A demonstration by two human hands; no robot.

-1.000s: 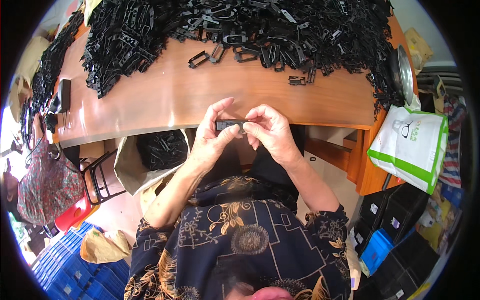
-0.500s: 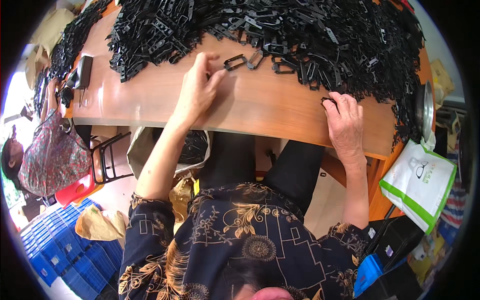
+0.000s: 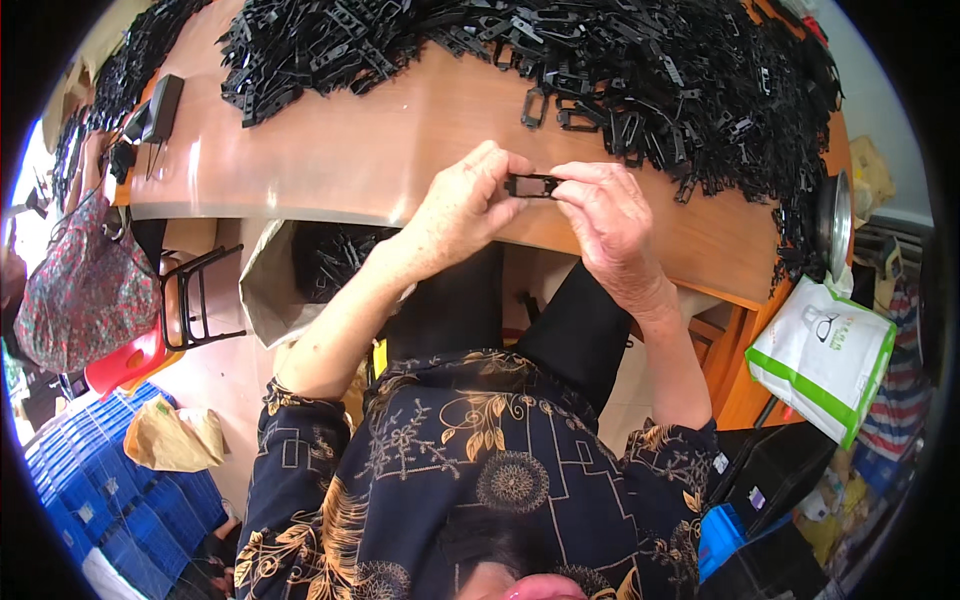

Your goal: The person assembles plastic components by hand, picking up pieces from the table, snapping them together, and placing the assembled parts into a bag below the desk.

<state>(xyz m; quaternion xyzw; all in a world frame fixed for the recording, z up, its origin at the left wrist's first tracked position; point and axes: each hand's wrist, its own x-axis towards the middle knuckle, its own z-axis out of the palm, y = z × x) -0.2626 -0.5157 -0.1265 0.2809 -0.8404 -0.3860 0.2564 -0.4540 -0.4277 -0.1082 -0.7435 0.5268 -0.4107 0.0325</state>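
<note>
Hard Light From the Left, Black All Round

The room is bright, strongest at far left, where the background burns out to white. Pale glare streaks the wooden tabletop point(image 3: 320, 150), and tiny glints prick the heap of black parts point(image 3: 670, 100), its hollows merging into darkness. The left hand point(image 3: 465, 195) and right hand point(image 3: 610, 215) look fairly clear; the black trousers point(image 3: 450, 300) lose most detail. Toward the rim, straight edges bow, things soften, and a black border closes in.
</note>
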